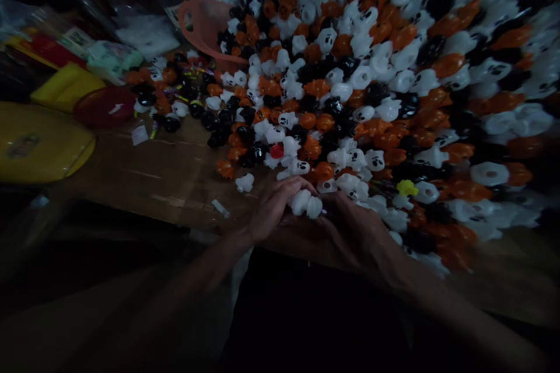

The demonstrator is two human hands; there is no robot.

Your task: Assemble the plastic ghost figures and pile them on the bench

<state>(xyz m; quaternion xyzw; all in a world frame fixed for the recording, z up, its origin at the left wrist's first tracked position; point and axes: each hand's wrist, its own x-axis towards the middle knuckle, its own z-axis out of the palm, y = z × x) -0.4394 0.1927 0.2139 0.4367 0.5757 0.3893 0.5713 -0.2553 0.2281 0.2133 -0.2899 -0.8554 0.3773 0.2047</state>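
Note:
My left hand [272, 207] is closed round white plastic pieces [306, 204] at the table's front edge. Close on their right is my right hand [356, 227], its fingers bent toward the same pieces, where a small purplish bit shows. The right fingertips are dark and partly hidden, so their grip is unclear. Just beyond both hands spreads a large heap of small white ghost, orange and black figures [324, 122]. A single white figure [245, 182] lies left of my left hand.
An orange basket [205, 26] stands at the back. To the left are a smaller pile of figures with colourful sticks, a red dish [105, 108], a yellow stool-like object [44, 143] and plastic bags [146, 32]. A small clear piece [220, 208] lies near the front edge.

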